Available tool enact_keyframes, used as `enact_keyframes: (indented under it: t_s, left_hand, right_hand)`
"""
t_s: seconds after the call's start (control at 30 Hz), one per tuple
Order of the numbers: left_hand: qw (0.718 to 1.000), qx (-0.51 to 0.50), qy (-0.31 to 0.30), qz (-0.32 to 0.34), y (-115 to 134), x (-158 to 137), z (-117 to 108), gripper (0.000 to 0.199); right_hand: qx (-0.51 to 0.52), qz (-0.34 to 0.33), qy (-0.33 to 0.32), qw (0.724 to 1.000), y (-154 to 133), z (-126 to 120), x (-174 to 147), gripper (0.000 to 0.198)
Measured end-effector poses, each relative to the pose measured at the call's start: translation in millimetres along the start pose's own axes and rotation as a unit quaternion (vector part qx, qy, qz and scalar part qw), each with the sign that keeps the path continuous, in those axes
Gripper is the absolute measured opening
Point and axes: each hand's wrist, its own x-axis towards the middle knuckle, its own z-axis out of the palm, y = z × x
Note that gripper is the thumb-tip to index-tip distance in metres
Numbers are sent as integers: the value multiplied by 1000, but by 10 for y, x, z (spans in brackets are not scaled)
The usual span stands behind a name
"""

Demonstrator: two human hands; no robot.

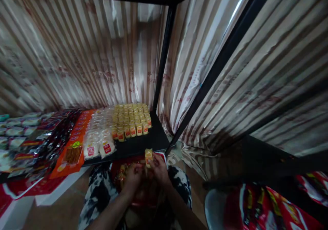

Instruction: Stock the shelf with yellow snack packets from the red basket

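Note:
My right hand [159,170] grips a small yellow-wrapped snack packet [148,157], held upright near the front edge of the shelf. Close by on its left, my left hand [135,177] has its fingers curled in; what they may hold is too dark to make out. Both hands are above a red box [145,201] between my knees. More yellow packets [121,176] lie in its left part. On the black shelf [143,143] beyond, similar yellow packets [132,119] stand in tight rows.
Left of the rows lie white snack packs [98,138], an orange bag [74,144] and dark shiny packets [56,131]. Black posts [164,56] rise at the shelf corner before striped curtains [102,59]. Red bags [274,206] are at lower right, beside a pale rounded rim [214,209].

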Motion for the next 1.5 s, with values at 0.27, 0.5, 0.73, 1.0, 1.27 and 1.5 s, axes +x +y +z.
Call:
enact_keyframes:
  t_s: [0.27, 0.5, 0.73, 1.0, 1.27, 1.5]
  left_hand:
    - [973, -210, -65, -70, 634, 295, 314, 49]
    - [975, -211, -74, -15, 831, 654, 578, 40]
    - [982, -173, -70, 19, 865, 1014, 756, 36]
    - [998, 11, -5, 59, 792, 1304, 636, 49]
    - [998, -9, 4, 59, 712, 1406, 586, 50]
    - [994, 33, 27, 97, 642, 1448, 597, 49]
  right_hand:
    - [11, -33, 45, 998, -154, -115, 520, 42]
    - [35, -36, 71, 996, -110, -135, 955, 46]
    - [54, -17, 73, 996, -48, -121, 1394, 51]
    - [14, -43, 84, 995, 74, 15, 1819, 43]
    - [-49, -62, 60, 995, 112, 99, 1958, 44]
    - [-150, -102, 28, 983, 34, 86, 1894, 41]
